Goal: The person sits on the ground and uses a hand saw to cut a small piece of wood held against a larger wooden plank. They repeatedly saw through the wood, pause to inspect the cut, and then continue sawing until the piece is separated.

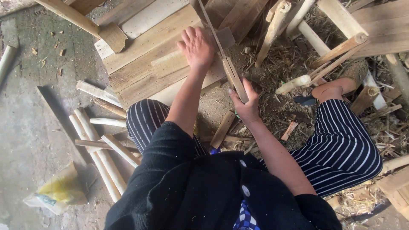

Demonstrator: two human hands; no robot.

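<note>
Two hands working over a stack of planks (145,47) on the ground. Left hand (197,47) flat, fingers spread, palm pressing a small ridged wood block (169,64) onto the top plank. Right hand (246,104) closed around the wooden handle of a long thin saw-like tool (232,72); blade runs up and away, just beside the left hand, over the plank edge. Person sits low, knees apart, striped trousers (341,145), black top. One foot in an orange shoe (336,87) to the right, among straw and shavings. Peeled round sticks (96,145) lie in a loose bundle left of the left knee. Yellow bag (59,189) on the concrete floor, lower left. More cut poles (313,38) piled upper right.
</note>
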